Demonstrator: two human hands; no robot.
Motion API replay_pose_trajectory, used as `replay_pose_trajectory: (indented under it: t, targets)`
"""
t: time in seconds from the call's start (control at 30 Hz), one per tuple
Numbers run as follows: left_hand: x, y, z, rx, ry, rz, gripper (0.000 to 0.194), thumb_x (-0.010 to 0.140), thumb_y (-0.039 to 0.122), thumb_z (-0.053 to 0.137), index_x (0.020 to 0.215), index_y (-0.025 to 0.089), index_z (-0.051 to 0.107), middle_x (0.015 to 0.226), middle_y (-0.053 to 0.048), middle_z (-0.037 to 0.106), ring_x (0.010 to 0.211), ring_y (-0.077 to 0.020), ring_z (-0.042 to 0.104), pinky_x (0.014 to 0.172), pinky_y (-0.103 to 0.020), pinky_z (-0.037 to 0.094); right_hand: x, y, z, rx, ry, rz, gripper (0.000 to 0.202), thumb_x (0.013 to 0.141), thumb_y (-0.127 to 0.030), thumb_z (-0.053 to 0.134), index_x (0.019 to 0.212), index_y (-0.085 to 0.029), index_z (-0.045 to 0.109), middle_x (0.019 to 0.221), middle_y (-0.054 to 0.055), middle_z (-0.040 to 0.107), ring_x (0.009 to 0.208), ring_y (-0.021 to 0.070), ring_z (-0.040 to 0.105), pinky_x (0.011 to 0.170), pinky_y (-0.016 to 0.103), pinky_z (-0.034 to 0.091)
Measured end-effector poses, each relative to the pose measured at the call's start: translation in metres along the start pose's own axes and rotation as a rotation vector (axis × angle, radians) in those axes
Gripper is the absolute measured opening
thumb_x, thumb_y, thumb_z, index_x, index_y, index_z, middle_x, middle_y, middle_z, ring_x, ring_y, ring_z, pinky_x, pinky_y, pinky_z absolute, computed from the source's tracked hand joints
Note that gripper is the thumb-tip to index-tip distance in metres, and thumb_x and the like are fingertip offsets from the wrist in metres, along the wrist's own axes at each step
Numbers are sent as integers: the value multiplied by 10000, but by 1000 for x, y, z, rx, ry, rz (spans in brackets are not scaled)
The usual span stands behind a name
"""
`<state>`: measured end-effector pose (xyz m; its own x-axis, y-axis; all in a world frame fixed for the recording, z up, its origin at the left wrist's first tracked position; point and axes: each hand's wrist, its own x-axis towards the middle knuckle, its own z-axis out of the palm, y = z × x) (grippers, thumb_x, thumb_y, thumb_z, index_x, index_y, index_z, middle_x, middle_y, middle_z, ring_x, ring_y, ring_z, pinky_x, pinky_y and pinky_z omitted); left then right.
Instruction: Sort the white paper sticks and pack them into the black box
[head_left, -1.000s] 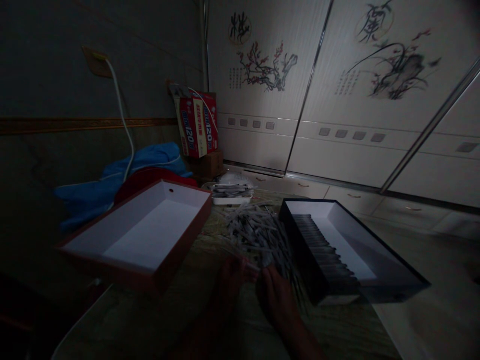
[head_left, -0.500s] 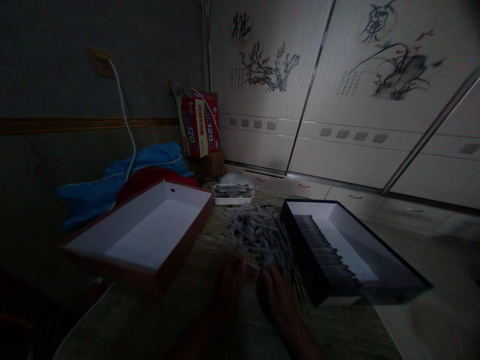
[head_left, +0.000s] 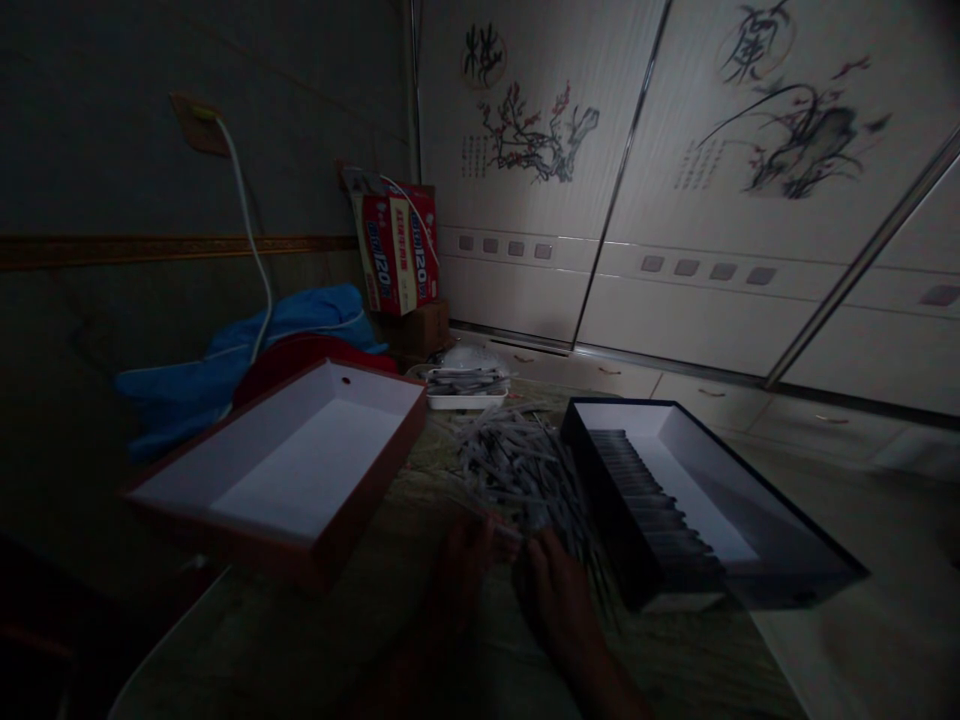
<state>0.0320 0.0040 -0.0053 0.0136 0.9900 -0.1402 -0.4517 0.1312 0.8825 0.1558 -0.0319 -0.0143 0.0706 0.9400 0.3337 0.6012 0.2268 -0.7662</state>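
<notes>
Dim light blurs both hands over the table's near middle. My left hand (head_left: pixel 463 558) has its fingers bent closed around one end of a thin, clear, pinkish strip (head_left: pixel 506 533). Opposite it, my right hand (head_left: pixel 553 585) is curled closed at the strip's other end; what lies inside its fingers is hidden. Just beyond the hands spreads a loose pile of slim grey-white sticks (head_left: pixel 517 455), too dark to name. A dark box (head_left: pixel 611 515) to the right holds a row of slim dark pieces (head_left: pixel 652 500) along its left side.
An open reddish-brown box (head_left: pixel 367 510) with a white inside stands on the left. Behind the pile is a white tray (head_left: pixel 466 402) of similar sticks. Blue cloth (head_left: pixel 300 320), red-and-white cartons (head_left: pixel 397 250) and a white cord (head_left: pixel 244 200) are by the wall.
My right hand's fingers have curled in a little more and turned slightly. The left hand, the boxes and the pile look almost the same.
</notes>
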Motion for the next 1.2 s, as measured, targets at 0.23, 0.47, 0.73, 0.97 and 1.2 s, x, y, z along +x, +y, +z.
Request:
replay_pose_trajectory:
  t: [0.23,0.47,0.73,0.97,1.2]
  targets:
    - [0,0,-2,18,-10,-1,314,622,417,672,714,130,586,596,-40,657,561,-179,629,578,-303,504,-2,3,1,68,-44,12,317,907,-381,287,722,-199,469,560,-33,489,491,106,482,481,191,337]
    - [-1,0,-2,71,-31,5,325,618,436,665,716,140,575,569,-24,658,518,-172,621,545,-298,502,-2,5,4,15,20,-50,404,909,-413,239,688,-194,496,549,-9,497,447,115,458,448,216,331]
    - [-1,0,-3,54,-4,10,318,634,427,656,737,139,571,603,-26,664,561,-173,628,572,-297,502,-2,-3,-1,105,10,32,387,900,-436,268,667,-225,493,559,3,534,482,132,499,462,216,373]
    - [-3,4,-2,55,-25,2,310,634,420,657,744,146,560,572,-24,661,532,-170,620,567,-298,496,-1,2,3,92,-31,30,355,904,-409,272,676,-207,455,550,-33,456,475,110,453,465,200,354]
    - [1,0,-5,164,-8,33,316,634,442,638,726,145,581,621,-33,659,577,-186,629,600,-316,500,-2,-3,-2,-8,1,37,321,899,-381,317,791,-185,547,666,12,585,600,139,570,554,213,431]
